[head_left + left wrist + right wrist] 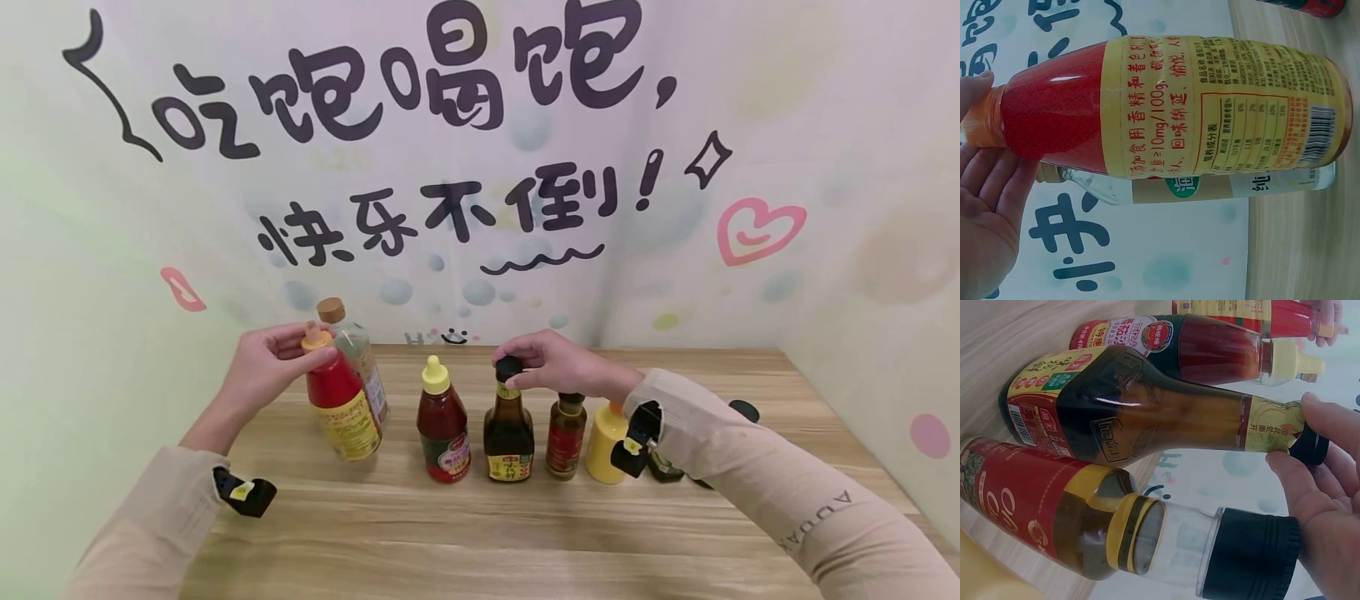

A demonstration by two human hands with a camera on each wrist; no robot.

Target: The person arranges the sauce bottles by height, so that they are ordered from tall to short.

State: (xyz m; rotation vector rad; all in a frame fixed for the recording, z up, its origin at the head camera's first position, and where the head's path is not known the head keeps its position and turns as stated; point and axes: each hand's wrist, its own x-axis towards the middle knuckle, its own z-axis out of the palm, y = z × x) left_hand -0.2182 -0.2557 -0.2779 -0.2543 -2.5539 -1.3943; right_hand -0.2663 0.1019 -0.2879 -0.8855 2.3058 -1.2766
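Observation:
My left hand [258,367] holds a red sauce bottle [333,379] with a yellow label by its orange cap, thumb on one side and fingers on the other. Just behind that bottle stands a clear bottle [351,335] with a brown cap. With thumb and fingers, my right hand [558,362] pinches the black cap and neck of a dark soy sauce bottle [1185,415]. To its left is a ketchup bottle [442,417] with a pointed yellow cap. A red-labelled oil bottle [1079,512] with a black cap stands close on its right.
A yellow bottle [606,442] stands right of the oil bottle. Dark-capped things [744,410] are partly hidden behind my right forearm. The wooden table [450,550] meets a printed cloth backdrop [412,300] at the back and a pale wall at the left.

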